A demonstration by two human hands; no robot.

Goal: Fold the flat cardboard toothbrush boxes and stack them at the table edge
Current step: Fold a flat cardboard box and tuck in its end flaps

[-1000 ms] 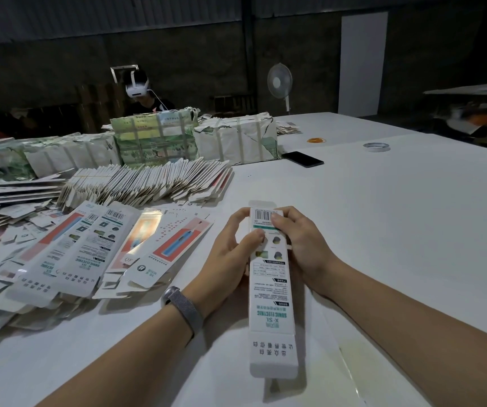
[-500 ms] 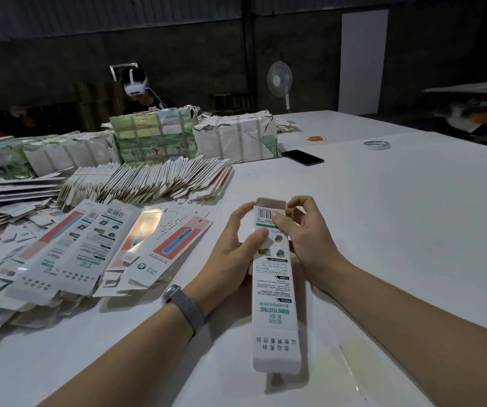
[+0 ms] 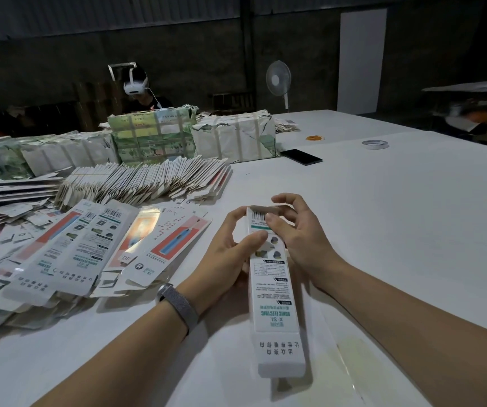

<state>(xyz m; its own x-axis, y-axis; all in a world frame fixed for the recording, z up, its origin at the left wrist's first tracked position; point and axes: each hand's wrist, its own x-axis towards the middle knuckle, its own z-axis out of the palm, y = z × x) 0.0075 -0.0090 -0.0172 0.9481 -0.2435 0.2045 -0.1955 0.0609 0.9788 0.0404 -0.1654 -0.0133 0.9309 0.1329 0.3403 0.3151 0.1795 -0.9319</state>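
- Lying lengthwise away from the person, the folded toothbrush box runs from the near table edge toward the far side, its long axis almost straight ahead, its far end raised a little in the hands.
- It is a long, slim white carton with a barcode at the far end, a teal stripe below that, small dark round pictures, fine print, and a plain white near end; the far end flap stands open.
- Printing on it reads upside down from here: "SONIC ELECTRIC" and "X-S1" in teal, with a row of Chinese characters nearer the person that I cannot make out.
- The left hand grasps the box's left side, thumb laid across the top face, fingers curled round the far corner.
- The right hand pinches the far end, thumb on the barcode, fingers curled over the open flap.
- The box sits over the white table, between both forearms; whether its near end touches the top I cannot tell.
- Left of it lie flat unfolded boxes fanned out, with a long leaning row of flat cartons behind them.
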